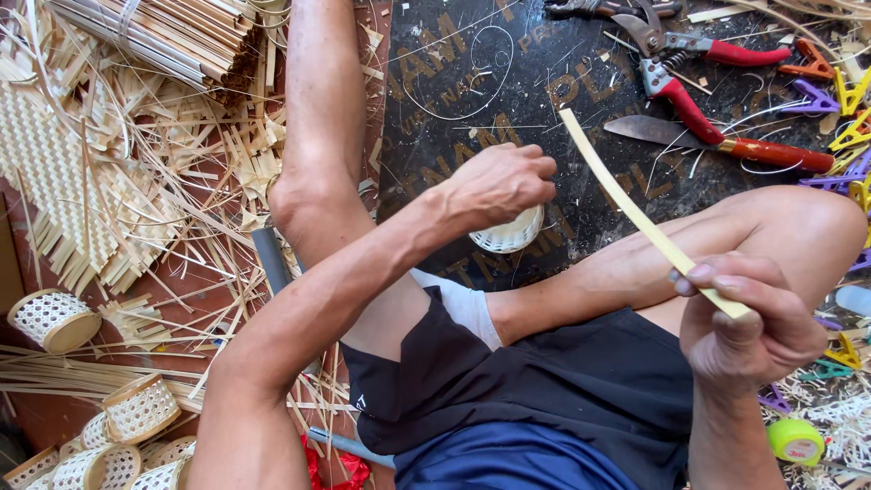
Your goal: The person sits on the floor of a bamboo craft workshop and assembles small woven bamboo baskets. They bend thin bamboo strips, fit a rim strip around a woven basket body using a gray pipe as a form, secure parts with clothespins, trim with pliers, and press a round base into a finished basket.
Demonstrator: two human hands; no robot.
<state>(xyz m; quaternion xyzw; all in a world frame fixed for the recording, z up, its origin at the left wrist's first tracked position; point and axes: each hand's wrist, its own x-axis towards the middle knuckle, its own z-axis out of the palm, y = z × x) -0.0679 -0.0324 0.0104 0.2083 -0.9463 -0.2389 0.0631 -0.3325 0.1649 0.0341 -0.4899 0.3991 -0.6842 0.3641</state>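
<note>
In the head view, on the dark work mat [472, 82], the left hand [499, 186] was curled shut over a small white woven basket [510, 231], which rested between the knees. The right hand [753, 327], fingers pinched closed, gripped a pale bamboo strip [626, 204]; its long axis rose diagonally toward the red-handled pruning shears [689, 63], its free end nearer the left hand.

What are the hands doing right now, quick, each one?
Left hand: closed on a small woven basket, over the dark board.
Right hand: closed, pinching a flat bamboo strip that angles up over the knee.
</note>
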